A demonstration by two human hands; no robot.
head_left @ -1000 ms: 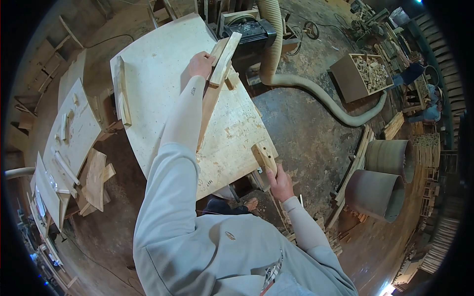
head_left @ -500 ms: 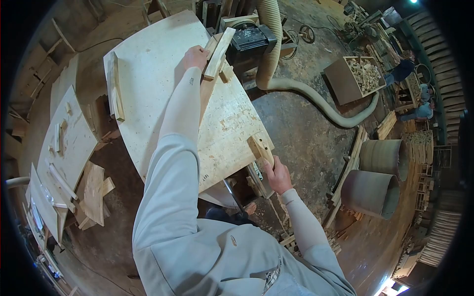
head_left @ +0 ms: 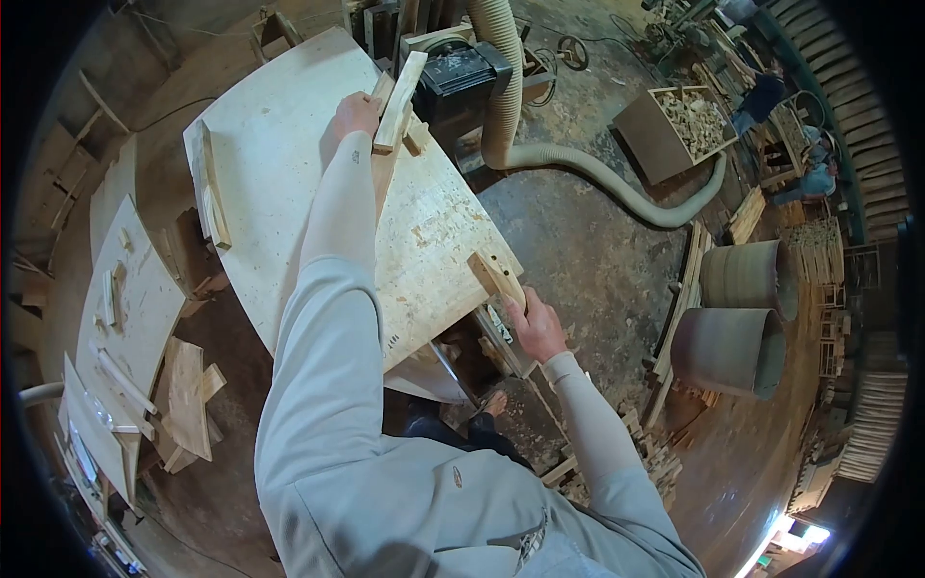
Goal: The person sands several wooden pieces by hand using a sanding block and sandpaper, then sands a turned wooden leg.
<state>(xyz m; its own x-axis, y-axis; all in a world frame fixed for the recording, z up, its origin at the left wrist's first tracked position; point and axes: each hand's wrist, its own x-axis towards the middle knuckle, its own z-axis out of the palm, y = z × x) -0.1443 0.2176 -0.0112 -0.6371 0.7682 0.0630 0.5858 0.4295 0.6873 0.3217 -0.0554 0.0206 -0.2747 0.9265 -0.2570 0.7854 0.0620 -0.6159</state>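
My left hand is closed on the far end of a long wooden board, which lies on the pale table, partly hidden by my forearm. Just right of that hand a wooden block stands against the board, close to a black motor. At the table's near right corner my right hand is wrapped round the end of a wooden piece with dark holes.
Another wooden strip lies along the table's left edge. A ribbed hose runs over the floor to a box of wood scraps. Two large drums stand at right. People are far off at upper right.
The view has shifted slightly, so the table and machine appear farther left. Both hands keep their holds, with little visible movement against the table.
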